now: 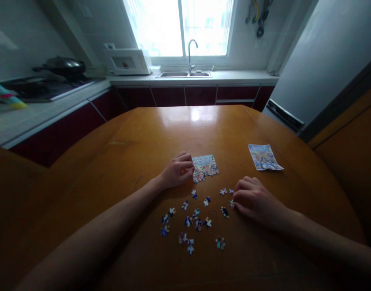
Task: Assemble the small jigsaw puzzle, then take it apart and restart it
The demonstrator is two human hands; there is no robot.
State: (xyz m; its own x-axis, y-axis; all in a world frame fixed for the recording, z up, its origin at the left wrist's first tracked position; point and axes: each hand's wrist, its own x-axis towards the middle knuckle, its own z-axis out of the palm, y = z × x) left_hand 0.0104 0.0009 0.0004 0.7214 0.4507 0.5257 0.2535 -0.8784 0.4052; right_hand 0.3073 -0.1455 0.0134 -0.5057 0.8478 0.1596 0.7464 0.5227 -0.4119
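A partly joined jigsaw puzzle point(207, 165) lies flat on the wooden table, its near edge uneven. My left hand point(179, 169) is at its left edge, with curled fingers and thumb touching that side. Loose puzzle pieces point(198, 224) are scattered on the near side of the joined part, some showing picture and some dark or plain. Over to the right, my right hand point(253, 198) rests low with bent fingers. Its thumb and fingertips close on a small puzzle piece point(231, 204), partly hidden by them. A dark piece point(225, 211) lies just left of that hand.
A creased picture sheet point(265, 157) lies on the table point(161, 137) beyond my right hand. Past the table are a counter with a sink point(174, 74), a microwave point(129, 62) and a pan point(64, 66) on the stove. A fridge point(327, 60) stands at right.
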